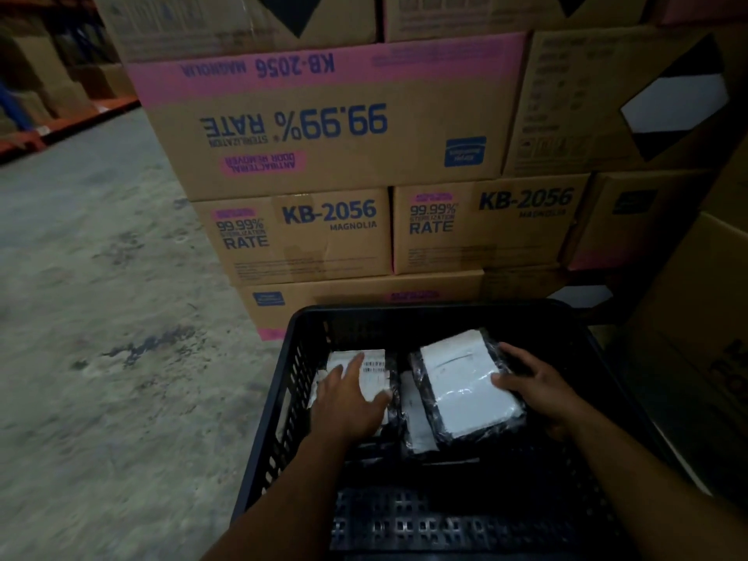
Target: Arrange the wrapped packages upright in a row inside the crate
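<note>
A black perforated plastic crate (283, 382) stands on the floor below me. Inside it are packages in black wrap with white labels. My left hand (348, 398) lies flat, fingers spread, on the left package (374, 370), which has a barcode label. My right hand (538, 386) grips the right edge of a larger package (465, 382), tilted up and leaning to the left. A third package (417, 419) sits between them, mostly hidden beneath the larger one. The near half of the crate floor shows bare grid.
Stacked cardboard boxes (332, 232) marked KB-2056 rise directly behind the crate. More boxes (696, 317) crowd the right side. Bare concrete floor (113, 317) spreads to the left, with orange shelving (60, 123) at the far left.
</note>
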